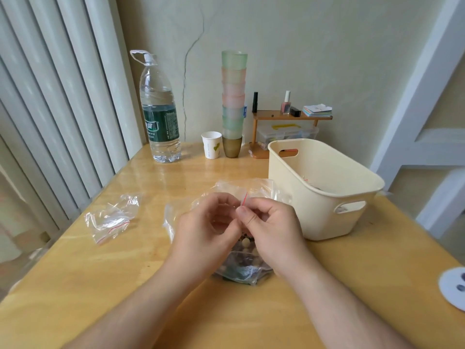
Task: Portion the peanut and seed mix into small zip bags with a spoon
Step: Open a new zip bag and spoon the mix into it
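Above the middle of the wooden desk [75, 285], seen from the head camera, both hands meet at the red zip strip of a small zip bag [245, 199]. The left hand [211, 227] has its fingers curled in, thumb and fingertips pinching one side of the bag's mouth; the right hand [269, 227] is curled the same way and pinches the other side, right against the left. Neither hand holds a spoon, and none can be seen on the desk.

Beneath the wrists lies the large bag of peanut and seed mix [241, 268], its clear top flopped back toward the cream plastic basket [327, 190] just to the right. A few spare empty zip bags [110, 217] lie well apart on the left. At the far edge stand a water bottle [161, 114], a paper cup [211, 144] and a stack of tumblers [233, 96].

The step looks like working the small bag's seal, though whether it is being opened or pressed closed cannot be told. To do it well, keep each pinch close to the strip and work along it steadily, holding the bag over the mix so anything spilled falls back in.
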`<state>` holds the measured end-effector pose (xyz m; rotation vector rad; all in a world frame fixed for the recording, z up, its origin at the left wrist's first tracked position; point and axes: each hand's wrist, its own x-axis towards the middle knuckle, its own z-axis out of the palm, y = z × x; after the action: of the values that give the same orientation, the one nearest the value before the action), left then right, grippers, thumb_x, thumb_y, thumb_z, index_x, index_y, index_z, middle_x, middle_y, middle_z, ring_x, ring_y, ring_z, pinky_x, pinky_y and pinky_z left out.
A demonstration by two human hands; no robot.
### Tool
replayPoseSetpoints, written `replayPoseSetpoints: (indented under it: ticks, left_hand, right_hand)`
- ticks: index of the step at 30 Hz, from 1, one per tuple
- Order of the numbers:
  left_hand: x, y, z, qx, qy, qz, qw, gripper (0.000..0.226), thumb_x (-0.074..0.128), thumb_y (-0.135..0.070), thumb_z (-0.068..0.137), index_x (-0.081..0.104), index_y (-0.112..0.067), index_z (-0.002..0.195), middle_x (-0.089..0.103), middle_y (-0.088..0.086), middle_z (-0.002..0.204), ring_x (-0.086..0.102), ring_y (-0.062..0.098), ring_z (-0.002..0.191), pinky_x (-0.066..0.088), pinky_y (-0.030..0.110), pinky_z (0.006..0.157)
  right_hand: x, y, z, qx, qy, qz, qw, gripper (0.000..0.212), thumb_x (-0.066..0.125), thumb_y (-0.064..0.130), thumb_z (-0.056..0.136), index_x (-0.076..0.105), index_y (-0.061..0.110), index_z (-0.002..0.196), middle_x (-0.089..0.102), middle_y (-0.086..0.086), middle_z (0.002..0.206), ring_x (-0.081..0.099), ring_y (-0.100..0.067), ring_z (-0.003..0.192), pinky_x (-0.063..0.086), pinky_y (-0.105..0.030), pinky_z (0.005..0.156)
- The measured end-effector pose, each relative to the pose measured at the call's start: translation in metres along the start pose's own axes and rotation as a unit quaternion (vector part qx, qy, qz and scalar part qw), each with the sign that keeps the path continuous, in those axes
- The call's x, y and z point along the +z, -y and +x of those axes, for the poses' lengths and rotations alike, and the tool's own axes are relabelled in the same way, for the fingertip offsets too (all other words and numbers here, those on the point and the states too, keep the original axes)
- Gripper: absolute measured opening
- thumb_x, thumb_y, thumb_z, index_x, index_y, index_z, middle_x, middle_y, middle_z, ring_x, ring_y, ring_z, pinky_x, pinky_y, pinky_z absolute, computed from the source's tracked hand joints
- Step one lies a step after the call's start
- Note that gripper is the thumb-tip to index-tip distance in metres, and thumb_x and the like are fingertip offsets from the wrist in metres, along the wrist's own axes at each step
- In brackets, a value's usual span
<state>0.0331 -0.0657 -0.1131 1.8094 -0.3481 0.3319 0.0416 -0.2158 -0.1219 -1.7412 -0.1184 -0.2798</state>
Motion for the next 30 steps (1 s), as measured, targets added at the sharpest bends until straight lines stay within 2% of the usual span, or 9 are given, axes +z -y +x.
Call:
replayPoseSetpoints:
  ticks: [4, 8, 10, 13, 16, 19, 23, 26, 30]
  left_hand:
    - [-0.001, -0.001, 0.003, -0.032, -0.039, -0.04, 0.998, 0.025, 0.074, -0.004, 0.087, 0.063, -0.025, 0.095, 0.072, 0.002, 0.072, 0.061, 0.011, 0.06, 0.049, 0.025, 0.057]
    - [-0.002, -0.003, 0.003, -0.017, -0.048, -0.052, 0.997, 0.029, 0.068, 0.004, 0.083, 0.061, -0.023, 0.092, 0.068, 0.001, 0.066, 0.055, 0.01, 0.058, 0.045, 0.021, 0.055]
    - [-0.004, -0.002, 0.001, 0.055, 0.006, 0.048, 0.997, 0.028, 0.071, -0.007, 0.083, 0.062, -0.03, 0.096, 0.07, -0.007, 0.075, 0.06, 0.009, 0.069, 0.045, 0.018, 0.065]
    - [-0.015, 0.006, 0.005, 0.138, 0.018, 0.112, 0.984, 0.032, 0.067, -0.034, 0.082, 0.061, -0.037, 0.113, 0.063, -0.014, 0.107, 0.057, 0.016, 0.107, 0.043, 0.02, 0.085]
    - [-0.024, 0.004, 0.015, 0.026, 0.004, -0.072, 0.997, 0.039, 0.066, -0.044, 0.089, 0.059, -0.043, 0.128, 0.061, -0.012, 0.124, 0.057, 0.013, 0.119, 0.049, 0.028, 0.099]
    - [-0.024, -0.001, 0.02, -0.079, 0.033, -0.207, 0.975, 0.044, 0.076, -0.029, 0.094, 0.059, -0.038, 0.133, 0.069, 0.002, 0.107, 0.064, 0.017, 0.094, 0.054, 0.031, 0.084]
    - [-0.028, -0.002, 0.025, -0.124, 0.006, -0.312, 0.942, 0.056, 0.074, -0.001, 0.077, 0.062, -0.023, 0.127, 0.063, 0.005, 0.078, 0.06, 0.018, 0.072, 0.05, 0.027, 0.068]
    - [-0.03, -0.006, 0.024, -0.154, 0.024, -0.37, 0.916, 0.042, 0.07, 0.005, 0.075, 0.071, -0.018, 0.11, 0.06, 0.003, 0.079, 0.058, 0.015, 0.07, 0.049, 0.025, 0.066]
    - [-0.028, -0.007, 0.021, -0.185, 0.062, -0.365, 0.91, 0.026, 0.068, 0.005, 0.083, 0.08, -0.015, 0.095, 0.062, 0.004, 0.079, 0.055, 0.012, 0.069, 0.052, 0.022, 0.065]
  right_hand:
    - [-0.004, 0.002, -0.002, -0.049, -0.001, -0.086, 0.995, 0.004, 0.074, 0.029, 0.096, 0.077, 0.031, 0.097, 0.075, 0.013, 0.089, 0.07, -0.008, 0.082, 0.06, -0.039, 0.08]
    - [-0.003, 0.004, -0.001, -0.059, -0.061, -0.109, 0.99, 0.02, 0.073, 0.028, 0.093, 0.074, 0.037, 0.111, 0.073, 0.013, 0.079, 0.068, -0.008, 0.076, 0.057, -0.034, 0.077]
    - [-0.002, 0.005, -0.001, -0.042, -0.045, -0.061, 0.996, 0.027, 0.067, 0.023, 0.086, 0.067, 0.043, 0.104, 0.071, 0.005, 0.075, 0.068, -0.018, 0.072, 0.058, -0.041, 0.075]
    - [-0.006, 0.009, 0.002, 0.011, -0.003, 0.089, 0.996, 0.02, 0.065, 0.015, 0.079, 0.064, 0.033, 0.086, 0.064, -0.002, 0.067, 0.056, -0.02, 0.061, 0.05, -0.039, 0.062]
    - [-0.016, 0.013, 0.003, 0.046, 0.063, 0.19, 0.979, 0.012, 0.065, 0.007, 0.085, 0.064, 0.018, 0.082, 0.057, -0.006, 0.065, 0.052, -0.019, 0.061, 0.044, -0.029, 0.057]
    - [-0.021, 0.014, 0.004, 0.059, 0.111, 0.215, 0.968, 0.011, 0.065, 0.005, 0.084, 0.059, 0.004, 0.093, 0.057, -0.008, 0.066, 0.053, -0.019, 0.06, 0.044, -0.028, 0.057]
    - [-0.025, 0.016, 0.004, 0.061, 0.139, 0.229, 0.962, 0.03, 0.067, 0.007, 0.081, 0.064, 0.013, 0.11, 0.06, -0.005, 0.07, 0.053, -0.019, 0.061, 0.043, -0.03, 0.058]
    - [-0.026, 0.018, 0.004, 0.041, 0.133, 0.228, 0.964, 0.06, 0.058, -0.01, 0.091, 0.063, 0.034, 0.132, 0.052, -0.009, 0.071, 0.053, -0.021, 0.062, 0.043, -0.033, 0.058]
    - [-0.024, 0.016, 0.004, -0.059, 0.101, 0.152, 0.982, 0.078, 0.049, -0.016, 0.098, 0.064, 0.054, 0.131, 0.049, -0.006, 0.087, 0.05, -0.018, 0.067, 0.048, -0.03, 0.063]
